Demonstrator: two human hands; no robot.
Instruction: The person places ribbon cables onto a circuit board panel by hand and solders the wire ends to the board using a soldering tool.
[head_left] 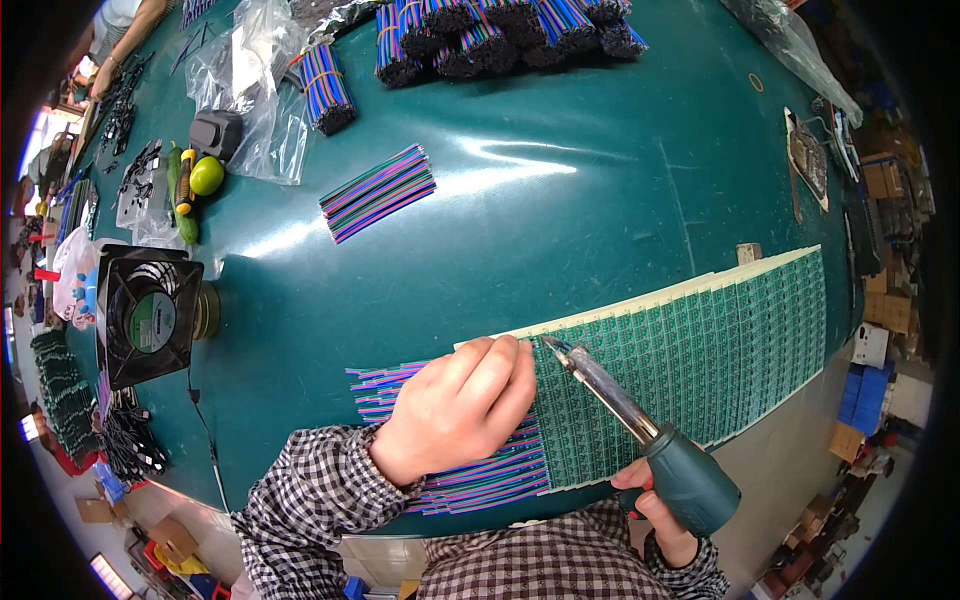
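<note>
My right hand [660,505] grips a soldering iron [692,482] by its thick green handle. The iron's tip is at the upper left corner of a wide sheet of small green circuit boards [680,370], close to my left fingertips. My left hand [455,412] is closed in a pinch at that corner; its fingers hide whatever they hold. Rows of thin multicoloured wires [490,482] stick out from the sheet's left edge and pass under my left hand. Pale backing shows along the sheet's far edge.
A loose wire bundle [380,193] lies ahead on the green table. Tied wire bundles [500,35] are piled at the back. To the left stand a black fan [150,315], a green round fruit [207,176] and a plastic bag [250,90]. Another person's arm [125,50] shows far left.
</note>
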